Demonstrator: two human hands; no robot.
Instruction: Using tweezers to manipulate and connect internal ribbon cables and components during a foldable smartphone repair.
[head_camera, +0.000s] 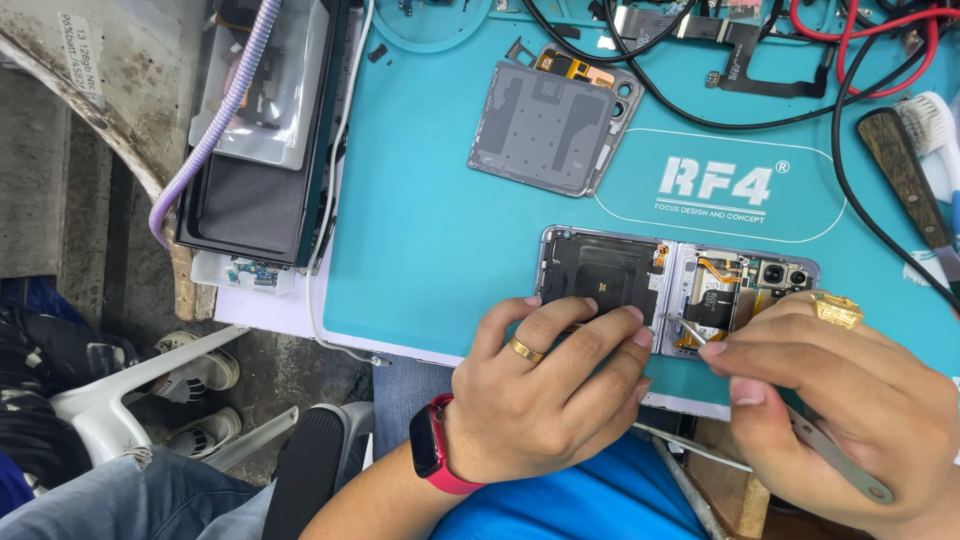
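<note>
Foldable phone (640, 285) lies opened flat on teal mat (420, 230) at near edge of counter, back covers off, internals exposed: black coil panel on left half, board w/ camera modules on right half. Detached grey back cover (545, 128) sits well apart, further up the mat. Left hand (545, 385): fingers curled, pressing on phone's left half. Right hand (850, 395): fingers pinched on metal tweezers (800, 425), tip at hinge-side board. Judged: disassembly approx. mid-stage; internal parts not yet removed.

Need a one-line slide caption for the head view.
Left hand steadies an opened foldable phone on a teal mat; right hand works tweezers inside.
</note>
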